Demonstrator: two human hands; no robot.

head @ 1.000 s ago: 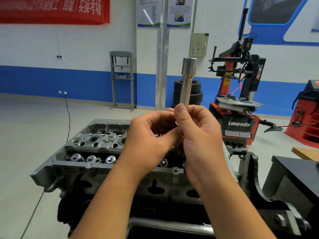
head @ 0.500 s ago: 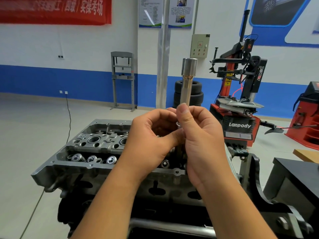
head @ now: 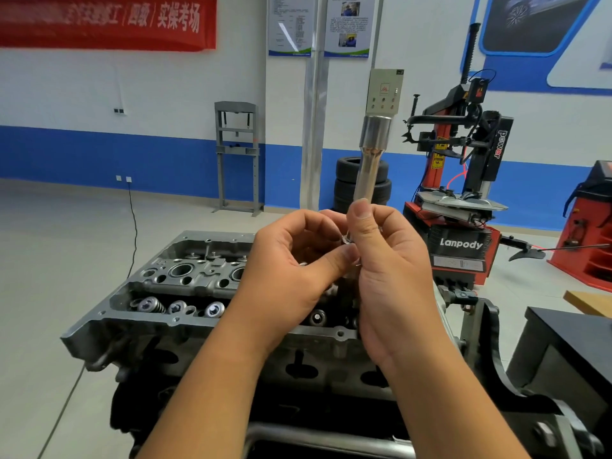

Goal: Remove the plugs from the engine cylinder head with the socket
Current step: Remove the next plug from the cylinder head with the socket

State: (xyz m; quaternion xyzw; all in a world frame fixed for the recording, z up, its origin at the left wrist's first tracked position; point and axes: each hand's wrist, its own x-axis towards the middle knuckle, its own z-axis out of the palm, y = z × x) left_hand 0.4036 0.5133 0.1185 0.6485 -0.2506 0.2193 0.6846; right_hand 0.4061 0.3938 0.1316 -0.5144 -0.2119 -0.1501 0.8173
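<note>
A long steel socket (head: 370,160) stands upright in front of me, its wide end at the top. My right hand (head: 390,276) grips its lower part, thumb along the shaft. My left hand (head: 291,276) pinches something small at the socket's lower end with thumb and curled fingers; what it pinches is hidden by the fingers. Below both hands lies the grey engine cylinder head (head: 159,293), with valve springs in its near row and round bores in the far row.
The head sits on a black engine stand (head: 490,359). A dark cabinet (head: 569,352) is at the right. On the floor behind are a red tyre changer (head: 463,200), stacked tyres (head: 344,183), a grey press frame (head: 236,157) and a cable (head: 134,226).
Both hands and the socket hold almost the same place. The fingers of my left hand have shifted slightly at the socket's lower end.
</note>
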